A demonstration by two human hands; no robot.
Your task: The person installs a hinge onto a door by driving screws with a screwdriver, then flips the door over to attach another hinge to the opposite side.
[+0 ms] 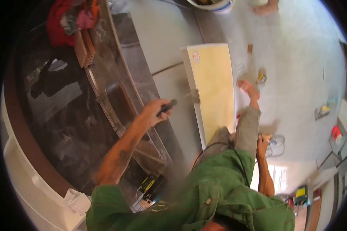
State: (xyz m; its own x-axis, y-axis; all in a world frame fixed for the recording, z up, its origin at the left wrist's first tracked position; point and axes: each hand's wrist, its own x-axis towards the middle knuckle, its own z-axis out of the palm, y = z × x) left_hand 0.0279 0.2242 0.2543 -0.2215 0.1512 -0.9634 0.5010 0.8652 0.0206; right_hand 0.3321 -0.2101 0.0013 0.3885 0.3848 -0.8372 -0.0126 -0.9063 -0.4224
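My left hand [157, 112] is closed around a black-handled tool [167, 107], raised above the dark ledge. A thin, blurred line runs from the tool toward a small brownish piece [197, 96] at the edge of a pale yellow panel [214, 77] with white edges. That panel leans or lies beside my legs, with a round sticker near its far end. Lower on the right, my right hand [262, 145] hangs beside my leg, its fingers around a small tan object [266, 137] that is too small to make out.
Brown strips [85, 48] and a red bag [59, 25] lie at upper left. A white bucket [216, 7] stands at the top, near another person's bare foot [266, 9]. A tape roll [261, 76], wire loops [277, 146] and a red can [336, 133] are on the floor.
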